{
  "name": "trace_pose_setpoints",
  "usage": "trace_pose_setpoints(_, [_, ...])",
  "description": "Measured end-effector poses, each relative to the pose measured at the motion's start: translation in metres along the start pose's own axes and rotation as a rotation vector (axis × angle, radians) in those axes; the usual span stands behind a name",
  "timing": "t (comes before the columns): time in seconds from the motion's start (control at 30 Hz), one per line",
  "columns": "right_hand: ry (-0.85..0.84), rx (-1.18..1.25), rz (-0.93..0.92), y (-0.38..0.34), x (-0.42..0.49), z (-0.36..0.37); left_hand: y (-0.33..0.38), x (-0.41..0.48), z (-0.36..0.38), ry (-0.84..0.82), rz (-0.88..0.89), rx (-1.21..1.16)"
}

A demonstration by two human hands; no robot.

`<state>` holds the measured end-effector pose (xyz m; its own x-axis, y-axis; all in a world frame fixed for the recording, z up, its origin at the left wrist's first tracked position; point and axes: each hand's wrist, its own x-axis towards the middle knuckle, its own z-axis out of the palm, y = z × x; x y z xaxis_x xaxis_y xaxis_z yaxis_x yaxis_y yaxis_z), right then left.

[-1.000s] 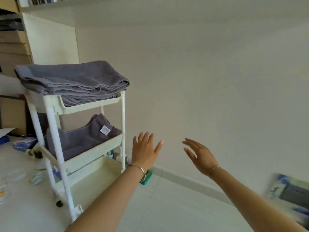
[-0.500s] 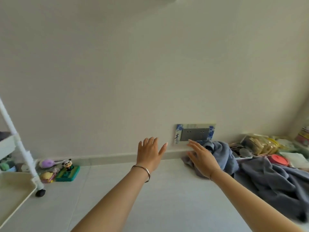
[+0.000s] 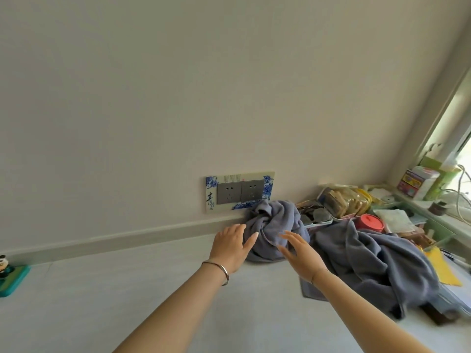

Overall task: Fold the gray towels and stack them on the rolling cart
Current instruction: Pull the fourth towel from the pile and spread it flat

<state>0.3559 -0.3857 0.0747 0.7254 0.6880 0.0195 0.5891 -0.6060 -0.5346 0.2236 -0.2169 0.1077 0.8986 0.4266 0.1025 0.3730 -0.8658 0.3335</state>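
Left hand (image 3: 230, 247), right hand (image 3: 300, 253) now nearer gray towel (image 3: 275, 222); socket frame (image 3: 211, 197): 青.

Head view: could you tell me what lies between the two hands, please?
The bunched gray towel lies between the left hand and the right hand, as the head view shows.

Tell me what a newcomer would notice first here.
Two bare arms stretch forward at centre, the left hand and right hand open with fingers spread, just in front of a bunched gray towel lying at the foot of the wall. Right of it a second gray towel sprawls loose and unfolded. Just above the bunched one, a blue-patterned socket panel sits on the wall.
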Motion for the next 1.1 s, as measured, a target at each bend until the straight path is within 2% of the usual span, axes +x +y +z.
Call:
trace_pose_setpoints(0.13, [-0.076,-0.005,-0.007,0.042,0.022,0.014,0.015,0.025,0.032,-0.045,0.022,-0.064])
trace_pose_setpoints(0.3, [-0.175,-0.026,-0.028,0.074,0.039,0.034,0.025,0.05,0.074,-0.129,-0.039,-0.267])
trace_pose_setpoints(0.57, [-0.224,-0.043,-0.063,0.077,0.059,0.051,0.019,0.078,0.109,-0.147,0.03,-0.235])
trace_pose_setpoints(0.63, [-0.187,0.028,-0.074,0.074,0.061,0.05,0.015,0.086,0.112,-0.164,0.065,-0.145])
trace_pose_setpoints(0.73, [-0.095,0.257,-0.037,0.066,0.06,0.041,0.011,0.094,0.111,-0.163,0.144,0.004])
trace_pose_setpoints(0.8, [-0.044,0.408,-0.018,0.062,0.06,0.032,0.012,0.098,0.105,-0.133,0.192,0.015])
trace_pose_setpoints(0.93, [-0.046,0.634,-0.002,0.054,0.058,0.015,0.02,0.099,0.083,-0.008,0.261,-0.179])
trace_pose_setpoints(1.03, [-0.024,0.723,0.062,0.04,0.053,0.001,0.025,0.092,0.06,-0.151,0.198,-0.38])
trace_pose_setpoints(1.1, [-0.008,0.65,0.045,0.031,0.052,-0.005,0.028,0.089,0.041,-0.221,0.127,-0.54])
